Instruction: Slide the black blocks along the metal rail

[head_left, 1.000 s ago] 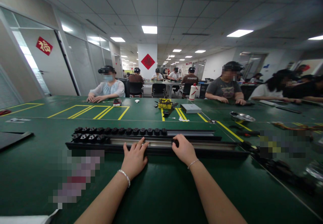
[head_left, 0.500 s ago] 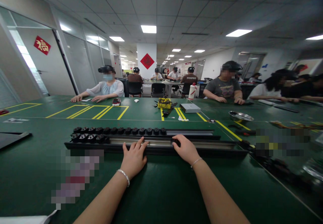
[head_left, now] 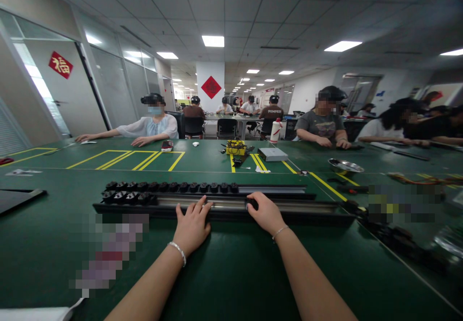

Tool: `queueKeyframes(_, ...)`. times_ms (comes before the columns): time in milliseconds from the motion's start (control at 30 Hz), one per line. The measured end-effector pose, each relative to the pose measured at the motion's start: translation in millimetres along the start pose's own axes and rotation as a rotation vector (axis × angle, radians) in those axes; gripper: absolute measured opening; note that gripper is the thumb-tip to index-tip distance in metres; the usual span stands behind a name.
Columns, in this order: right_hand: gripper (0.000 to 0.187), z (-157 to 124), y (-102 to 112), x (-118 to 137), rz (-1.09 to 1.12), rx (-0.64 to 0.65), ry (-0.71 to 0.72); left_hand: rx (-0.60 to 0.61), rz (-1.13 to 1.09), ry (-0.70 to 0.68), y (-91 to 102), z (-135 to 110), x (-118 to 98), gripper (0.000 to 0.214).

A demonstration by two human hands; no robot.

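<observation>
Two long black rails lie side by side across the table before me. Small black round parts (head_left: 188, 187) fill much of the far rail (head_left: 275, 190). On the near rail (head_left: 307, 207), several black parts with silvery tops (head_left: 125, 197) sit at the left end. My left hand (head_left: 193, 219) rests with spread fingers on the near rail, left of its middle, its fingertips over the metallic channel. Farther right along that rail, my right hand (head_left: 266, 213) has its fingers closed around a small black part (head_left: 252, 202), mostly covered by them.
A blurred pinkish object (head_left: 112, 253) lies at the front left, and a dark flat panel (head_left: 18, 200) at the left edge. Beyond the rails are a metal bowl (head_left: 345, 166), a grey box (head_left: 273, 154) and a yellow item with cables (head_left: 235, 147). Co-workers sit across the green table (head_left: 238, 272).
My hands and the rails look the same. Across the table at the left, a co-worker's arm has stretched farther out to the left.
</observation>
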State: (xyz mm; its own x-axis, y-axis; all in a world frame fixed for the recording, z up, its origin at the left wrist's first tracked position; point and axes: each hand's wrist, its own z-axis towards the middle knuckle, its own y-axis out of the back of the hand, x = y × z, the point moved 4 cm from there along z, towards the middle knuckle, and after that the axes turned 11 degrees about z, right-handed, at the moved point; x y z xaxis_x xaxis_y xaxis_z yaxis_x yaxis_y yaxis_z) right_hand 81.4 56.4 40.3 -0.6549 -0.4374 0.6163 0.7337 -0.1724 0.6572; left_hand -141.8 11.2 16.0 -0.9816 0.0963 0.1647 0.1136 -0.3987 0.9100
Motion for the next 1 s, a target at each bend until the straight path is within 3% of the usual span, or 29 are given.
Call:
queueKeyframes(633,0.017,0.7,2.4,2.8,-0.031,0.014,-0.023,0.014,-0.002,0.002,-0.1,0.6,1.0,0.055)
queueKeyframes(1000,0.018,-2.6,0.0,1.2,-0.080,-0.045,-0.009,0.026,0.010,0.008,0.4,0.6,-0.2,0.053)
